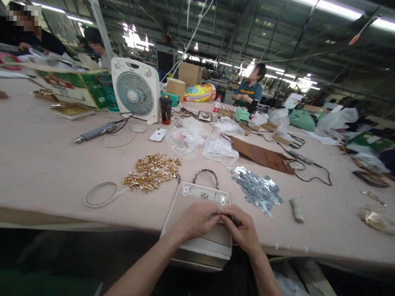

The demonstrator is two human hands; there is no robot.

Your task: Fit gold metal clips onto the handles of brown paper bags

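A cream handbag (197, 246) lies flat at the table's near edge, its handle (205, 174) pointing away from me. My left hand (197, 220) and my right hand (242, 228) rest on the bag's middle, fingertips pinched together and meeting over a small dark part I cannot make out. A heap of gold metal fittings (152, 170) lies just beyond the bag to the left. A pile of silvery metal plates (257, 189) lies to the right of the handle.
Farther off are a white box fan (135, 91), an electric screwdriver (95, 132), a white phone (158, 134), plastic bags (200, 142) and a brown leather piece (262, 156). A white cord loop (100, 194) lies left. Other people sit at the far side.
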